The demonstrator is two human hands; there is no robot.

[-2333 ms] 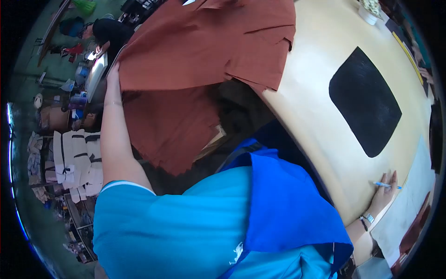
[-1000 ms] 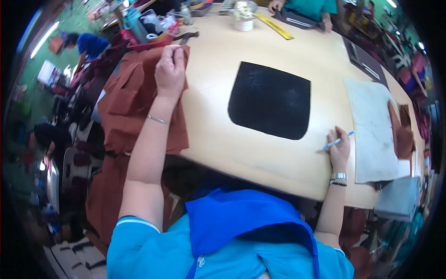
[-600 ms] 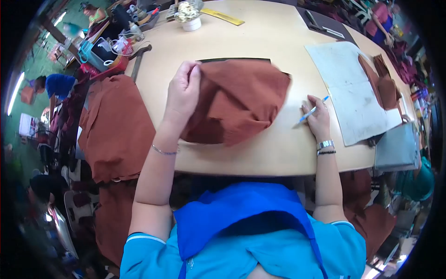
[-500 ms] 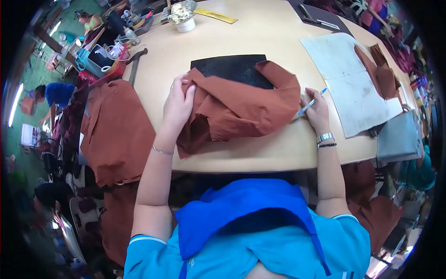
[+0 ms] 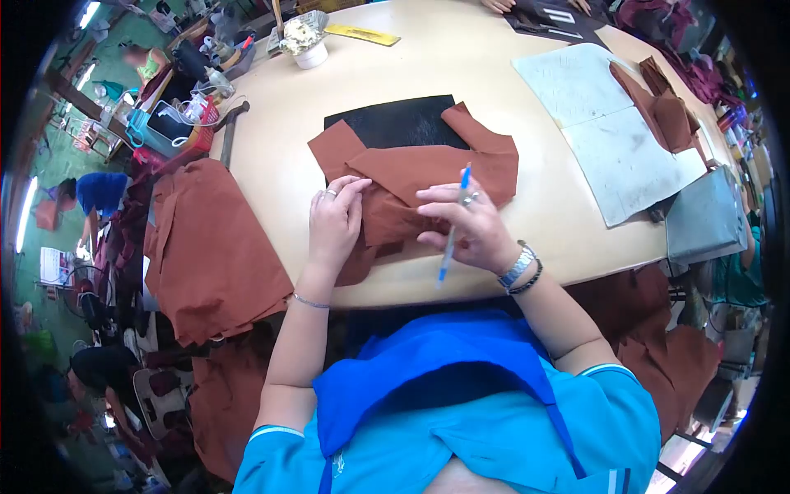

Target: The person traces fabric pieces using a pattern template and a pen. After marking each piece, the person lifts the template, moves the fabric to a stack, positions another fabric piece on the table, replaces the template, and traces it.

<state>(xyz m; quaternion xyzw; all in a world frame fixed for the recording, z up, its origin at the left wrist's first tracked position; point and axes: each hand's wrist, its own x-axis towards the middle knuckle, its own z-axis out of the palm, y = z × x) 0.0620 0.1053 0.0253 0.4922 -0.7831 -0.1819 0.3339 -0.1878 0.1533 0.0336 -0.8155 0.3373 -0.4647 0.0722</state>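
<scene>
A reddish-brown fabric piece [image 5: 444, 174], folded over itself, lies across a black sheet [image 5: 387, 123] on the table. My left hand [image 5: 333, 226] is closed at the piece's left part, with its thumb and fingertips pinching a fold. Over the right part hovers my right hand [image 5: 473, 226], holding a blue-and-clear pen [image 5: 448, 253] between its fingers. Several of that hand's fingers are stretched out toward the left. Whether they touch the fabric is hard to tell.
More brown fabric [image 5: 210, 247] hangs over the table's left edge, beside a hammer [image 5: 230, 132]. A white pot [image 5: 309, 53] and a yellow ruler [image 5: 362, 34] sit at the back. Pale boards [image 5: 601, 123] and a grey box [image 5: 706, 216] are on the right. A co-worker's hand [image 5: 498, 5] shows at the far edge.
My right hand has moved left, from beside the fabric to above it, with the pen. My left hand has shifted right and down along the fabric, which now lies flatter.
</scene>
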